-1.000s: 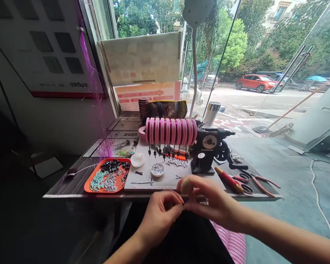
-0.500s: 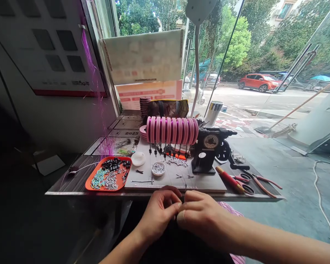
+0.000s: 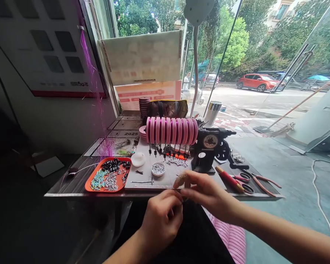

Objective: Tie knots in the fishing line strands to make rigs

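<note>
In front of the table edge my left hand (image 3: 162,214) is closed, its fingertips pinched together. Close beside it, slightly higher, my right hand (image 3: 202,189) also pinches with thumb and fingers, a tan covering on one fingertip. The fingertips of both hands almost meet; what they hold is too small to make out. Just beyond lies a pale board (image 3: 143,183) with a white cup of small silvery beads (image 3: 158,168) and a loose pile of beads (image 3: 178,162). Behind these, a row of pink spools (image 3: 172,131) is mounted beside a black hand-cranked winder (image 3: 205,146).
An orange tray (image 3: 88,183) with black, green and silver small parts sits left. On the right lie a red-and-yellow handled tool (image 3: 229,179), scissors (image 3: 247,188) and pliers (image 3: 264,185). Pink ringed coils (image 3: 233,238) are below the table, right of my lap.
My right hand has risen and moved forward over the board's edge, its fingers turned leftward. My left hand has turned and closed more, staying near the same place.
</note>
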Available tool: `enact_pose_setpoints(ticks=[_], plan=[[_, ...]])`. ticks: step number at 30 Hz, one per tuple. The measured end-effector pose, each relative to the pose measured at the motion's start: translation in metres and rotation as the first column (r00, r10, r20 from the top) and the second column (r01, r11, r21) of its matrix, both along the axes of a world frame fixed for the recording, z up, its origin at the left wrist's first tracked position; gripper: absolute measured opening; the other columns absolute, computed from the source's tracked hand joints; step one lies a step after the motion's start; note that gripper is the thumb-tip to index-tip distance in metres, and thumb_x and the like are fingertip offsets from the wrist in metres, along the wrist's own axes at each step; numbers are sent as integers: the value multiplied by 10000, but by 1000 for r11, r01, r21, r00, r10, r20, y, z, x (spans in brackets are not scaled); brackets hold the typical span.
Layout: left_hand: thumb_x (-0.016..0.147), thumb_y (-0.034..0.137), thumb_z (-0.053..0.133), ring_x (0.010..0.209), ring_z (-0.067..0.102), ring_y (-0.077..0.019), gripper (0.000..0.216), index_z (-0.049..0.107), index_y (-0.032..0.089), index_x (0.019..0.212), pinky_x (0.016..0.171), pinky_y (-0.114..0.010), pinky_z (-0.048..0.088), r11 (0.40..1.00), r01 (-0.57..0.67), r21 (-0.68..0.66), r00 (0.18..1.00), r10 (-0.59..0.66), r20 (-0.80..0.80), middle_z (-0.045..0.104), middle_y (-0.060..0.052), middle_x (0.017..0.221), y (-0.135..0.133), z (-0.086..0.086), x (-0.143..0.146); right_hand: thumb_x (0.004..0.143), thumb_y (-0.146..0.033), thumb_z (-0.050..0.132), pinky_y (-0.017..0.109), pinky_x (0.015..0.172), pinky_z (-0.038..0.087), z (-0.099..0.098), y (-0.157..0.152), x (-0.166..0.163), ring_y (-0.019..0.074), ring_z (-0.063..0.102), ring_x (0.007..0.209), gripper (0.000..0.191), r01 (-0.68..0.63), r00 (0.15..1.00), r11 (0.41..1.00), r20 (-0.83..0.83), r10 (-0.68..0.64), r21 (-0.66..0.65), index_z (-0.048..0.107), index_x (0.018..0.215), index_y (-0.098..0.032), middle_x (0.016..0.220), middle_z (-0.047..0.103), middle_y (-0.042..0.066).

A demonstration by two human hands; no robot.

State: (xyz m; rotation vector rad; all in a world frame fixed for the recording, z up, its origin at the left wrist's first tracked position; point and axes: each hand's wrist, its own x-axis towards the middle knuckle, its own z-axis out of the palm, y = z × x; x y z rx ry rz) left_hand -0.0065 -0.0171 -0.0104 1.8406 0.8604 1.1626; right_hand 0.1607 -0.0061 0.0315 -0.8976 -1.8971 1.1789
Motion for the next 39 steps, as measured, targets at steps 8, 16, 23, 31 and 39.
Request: enact_pose_setpoints(ticks=[8, 16, 23, 31, 39], plan=[[500, 69, 602, 412, 395, -22, 62, 581, 124, 518, 375, -108, 275, 309, 312, -898, 917, 148, 369, 448, 56, 463, 15, 2, 1, 882, -105, 411, 299, 534, 299, -24, -21, 1, 132, 383, 577, 200, -432, 791, 456, 570, -223, 778, 581, 781, -139, 695, 540, 20], [518, 21, 574, 397, 433, -18, 84, 591, 104, 514, 334, -84, 283, 228, 341, -912, 883, 254, 394, 487, 44, 456, 8, 13, 3, 889, -78, 365, 306, 584, 298, -30, -21, -5, 131, 366, 569, 277, -376, 833, 371, 485, -266, 849, 577, 719, -127, 636, 502, 7], [539, 1, 583, 400, 445, -20, 99, 593, 99, 533, 333, -84, 295, 222, 336, -916, 872, 295, 391, 499, 38, 472, 9, 11, 3, 892, -58, 342, 303, 536, 274, -27, -21, -6, 134, 345, 548, 324, -367, 837, 362, 474, -273, 857, 565, 667, -128, 613, 485, 11], [535, 31, 599, 425, 423, -21, 85, 593, 113, 553, 359, -95, 279, 261, 305, -916, 884, 280, 374, 505, 33, 519, 9, 10, 2, 885, -59, 350, 303, 537, 276, -28, -20, -4, 135, 349, 544, 309, -374, 834, 374, 484, -265, 849, 559, 668, -130, 608, 486, 13], [514, 35, 679, 525, 388, -52, 109, 617, 120, 485, 450, -164, 288, 625, 185, -759, 938, 119, 326, 497, 17, 656, 4, 7, 1, 853, -109, 466, 290, 660, 364, -22, -22, -3, 147, 439, 703, 129, -374, 847, 681, 531, -26, 630, 567, 800, -170, 765, 612, 20]])
